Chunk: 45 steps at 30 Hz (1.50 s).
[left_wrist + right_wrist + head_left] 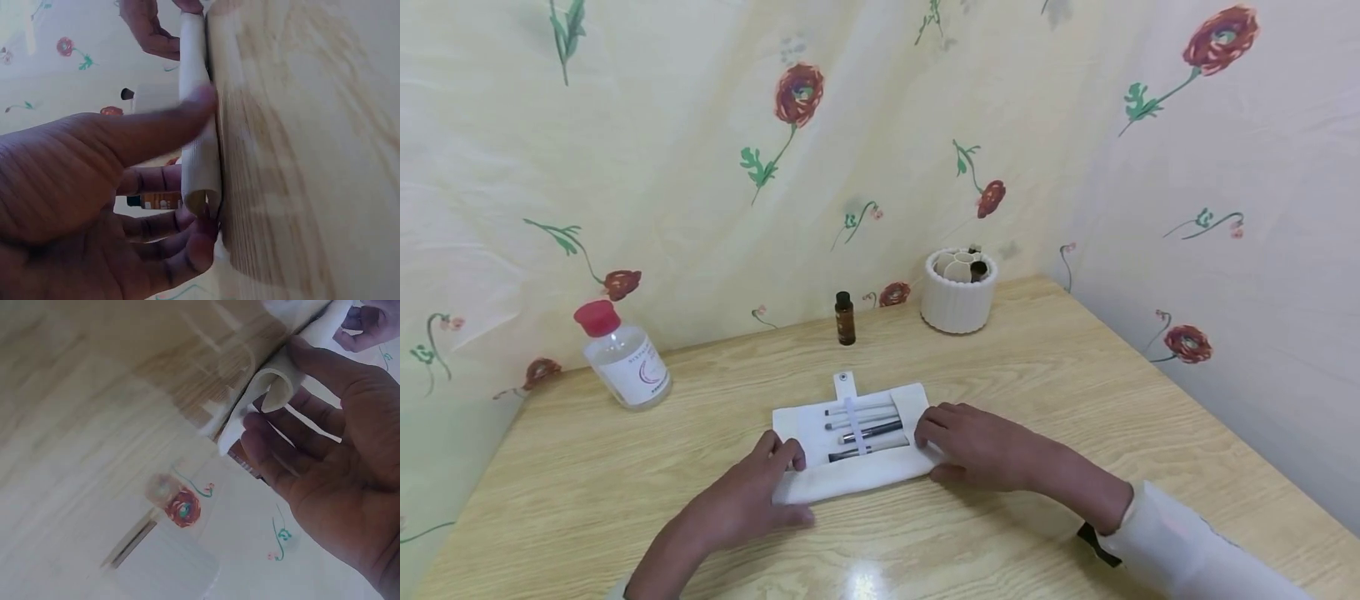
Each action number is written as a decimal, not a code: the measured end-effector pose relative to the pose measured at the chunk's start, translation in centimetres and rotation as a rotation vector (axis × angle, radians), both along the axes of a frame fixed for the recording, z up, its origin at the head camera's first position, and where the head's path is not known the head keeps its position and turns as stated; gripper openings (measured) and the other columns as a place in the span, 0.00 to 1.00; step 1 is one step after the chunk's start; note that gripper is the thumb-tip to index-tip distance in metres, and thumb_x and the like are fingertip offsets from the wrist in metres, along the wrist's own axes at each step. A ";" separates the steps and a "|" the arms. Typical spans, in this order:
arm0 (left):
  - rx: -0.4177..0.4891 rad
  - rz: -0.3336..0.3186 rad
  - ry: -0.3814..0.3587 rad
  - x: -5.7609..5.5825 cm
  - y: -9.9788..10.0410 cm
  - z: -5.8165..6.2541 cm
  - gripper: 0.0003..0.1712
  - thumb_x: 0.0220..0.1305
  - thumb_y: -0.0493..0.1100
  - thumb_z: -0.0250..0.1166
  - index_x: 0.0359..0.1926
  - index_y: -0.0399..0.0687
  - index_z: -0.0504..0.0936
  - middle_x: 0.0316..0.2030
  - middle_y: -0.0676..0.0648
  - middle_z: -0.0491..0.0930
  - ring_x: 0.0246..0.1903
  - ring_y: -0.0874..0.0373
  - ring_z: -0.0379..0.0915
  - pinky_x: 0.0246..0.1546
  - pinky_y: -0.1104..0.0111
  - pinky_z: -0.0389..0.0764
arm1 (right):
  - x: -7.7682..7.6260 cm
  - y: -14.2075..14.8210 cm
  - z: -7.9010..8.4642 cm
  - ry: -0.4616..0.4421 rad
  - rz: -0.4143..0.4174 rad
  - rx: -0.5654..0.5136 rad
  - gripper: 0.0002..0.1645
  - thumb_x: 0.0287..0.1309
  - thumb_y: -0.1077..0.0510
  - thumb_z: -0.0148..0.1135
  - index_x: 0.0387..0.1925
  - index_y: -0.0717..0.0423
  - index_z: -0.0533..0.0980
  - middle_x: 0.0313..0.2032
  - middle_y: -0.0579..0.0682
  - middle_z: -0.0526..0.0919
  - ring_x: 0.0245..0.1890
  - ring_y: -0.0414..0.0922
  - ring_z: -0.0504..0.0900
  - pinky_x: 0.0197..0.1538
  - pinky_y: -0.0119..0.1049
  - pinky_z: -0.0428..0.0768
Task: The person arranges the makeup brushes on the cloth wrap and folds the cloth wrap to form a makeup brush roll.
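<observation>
A white makeup brush roll [857, 477] lies on the table with its near edge curled over into a tube. Several makeup brushes [880, 431] lie inside it under a narrow band [854, 417], and a snap tab [845, 387] sticks out at the far side. My left hand [748, 497] holds the left end of the curled edge, thumb in front and fingers behind. At the right end, my right hand [977, 447] grips the same edge; the right wrist view shows its thumb over the roll's open end [281, 381] and fingers curled round behind.
A clear bottle with a red cap [628, 362] stands at the back left. Farther back are a small brown bottle [846, 321] and a white ribbed container [958, 302] with things in it. Flower-patterned cloth [700, 167] hangs behind the wooden table [550, 500].
</observation>
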<state>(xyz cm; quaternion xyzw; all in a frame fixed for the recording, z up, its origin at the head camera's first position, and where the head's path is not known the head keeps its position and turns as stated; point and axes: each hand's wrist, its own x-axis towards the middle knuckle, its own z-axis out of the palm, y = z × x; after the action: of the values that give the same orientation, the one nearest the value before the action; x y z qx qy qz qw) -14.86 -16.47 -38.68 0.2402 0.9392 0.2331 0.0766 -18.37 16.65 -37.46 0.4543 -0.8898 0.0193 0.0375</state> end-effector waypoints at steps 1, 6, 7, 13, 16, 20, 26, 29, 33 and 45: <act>-0.011 -0.022 0.026 0.0 -0.1 0.1 0.27 0.49 0.58 0.69 0.44 0.53 0.69 0.37 0.52 0.62 0.37 0.59 0.62 0.36 0.66 0.70 | -0.1 0.0 0.0 -0.010 0.008 -0.007 0.19 0.55 0.48 0.64 0.46 0.48 0.71 0.45 0.41 0.73 0.45 0.39 0.70 0.52 0.36 0.71; -0.034 -0.070 0.104 -0.1 -0.5 0.8 0.16 0.58 0.52 0.64 0.42 0.52 0.71 0.34 0.57 0.65 0.36 0.62 0.60 0.36 0.68 0.69 | -0.6 0.1 0.3 -0.064 0.023 -0.039 0.15 0.60 0.54 0.58 0.49 0.50 0.71 0.42 0.41 0.75 0.40 0.36 0.73 0.44 0.33 0.75; -0.028 -0.069 0.097 -0.2 -0.6 1.0 0.14 0.60 0.52 0.63 0.42 0.52 0.72 0.33 0.58 0.66 0.35 0.63 0.61 0.34 0.69 0.69 | -0.8 0.1 0.4 -0.079 0.015 -0.042 0.15 0.61 0.54 0.56 0.49 0.49 0.71 0.41 0.41 0.76 0.39 0.35 0.74 0.43 0.32 0.75; 0.058 -0.052 0.025 -1.0 -0.8 1.8 0.05 0.65 0.45 0.57 0.40 0.51 0.72 0.25 0.58 0.71 0.23 0.66 0.64 0.23 0.72 0.69 | -2.3 0.1 0.9 -0.183 -0.018 -0.123 0.11 0.66 0.54 0.50 0.48 0.48 0.70 0.34 0.37 0.75 0.30 0.33 0.72 0.35 0.29 0.73; 0.092 -0.060 0.026 -1.6 -1.0 1.6 0.03 0.68 0.43 0.54 0.39 0.50 0.70 0.21 0.57 0.67 0.19 0.67 0.61 0.19 0.73 0.67 | -3.1 0.0 0.9 -0.213 -0.002 -0.177 0.09 0.67 0.55 0.48 0.47 0.49 0.70 0.31 0.36 0.75 0.26 0.34 0.72 0.32 0.28 0.72; 0.136 -0.062 0.042 -2.6 -1.1 1.4 0.03 0.70 0.41 0.49 0.40 0.46 0.67 0.18 0.56 0.63 0.17 0.68 0.57 0.18 0.74 0.65 | -4.3 -0.2 0.9 -0.246 -0.017 -0.213 0.09 0.68 0.56 0.46 0.47 0.51 0.70 0.32 0.38 0.76 0.26 0.35 0.72 0.31 0.28 0.73; 0.194 0.017 0.009 -4.6 -0.9 1.1 0.04 0.70 0.39 0.49 0.41 0.43 0.69 0.22 0.51 0.66 0.19 0.63 0.61 0.20 0.72 0.67 | -5.9 -0.6 0.6 -0.308 -0.093 -0.247 0.10 0.68 0.56 0.45 0.45 0.50 0.72 0.32 0.39 0.74 0.28 0.36 0.71 0.32 0.31 0.73; 0.223 0.096 -0.042 -5.8 -0.7 0.6 0.05 0.70 0.39 0.50 0.41 0.43 0.71 0.24 0.49 0.70 0.20 0.60 0.66 0.20 0.69 0.71 | -6.7 -0.7 0.1 -0.298 -0.114 -0.263 0.10 0.69 0.57 0.45 0.45 0.51 0.73 0.35 0.40 0.73 0.32 0.37 0.70 0.35 0.31 0.73; 0.261 0.194 -0.089 -7.3 -0.6 -0.2 0.07 0.69 0.41 0.52 0.41 0.44 0.74 0.27 0.47 0.72 0.21 0.56 0.68 0.19 0.66 0.74 | -7.6 -0.9 -0.6 -0.295 -0.133 -0.281 0.10 0.68 0.58 0.45 0.44 0.52 0.73 0.36 0.42 0.73 0.34 0.38 0.70 0.36 0.32 0.72; 0.139 0.231 0.048 -8.3 -0.5 -1.0 0.06 0.64 0.46 0.60 0.40 0.55 0.73 0.38 0.43 0.63 0.28 0.53 0.65 0.22 0.67 0.67 | -8.2 -2.4 -0.8 -0.199 -0.299 -0.134 0.08 0.63 0.54 0.54 0.43 0.49 0.70 0.34 0.47 0.67 0.31 0.41 0.67 0.32 0.34 0.69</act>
<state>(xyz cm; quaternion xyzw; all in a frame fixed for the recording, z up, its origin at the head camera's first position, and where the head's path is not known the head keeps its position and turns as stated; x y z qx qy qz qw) -23.16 -16.96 -39.65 0.1409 0.9438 0.2989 0.0099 -26.60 14.26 -38.29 0.3095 -0.9435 0.1173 -0.0180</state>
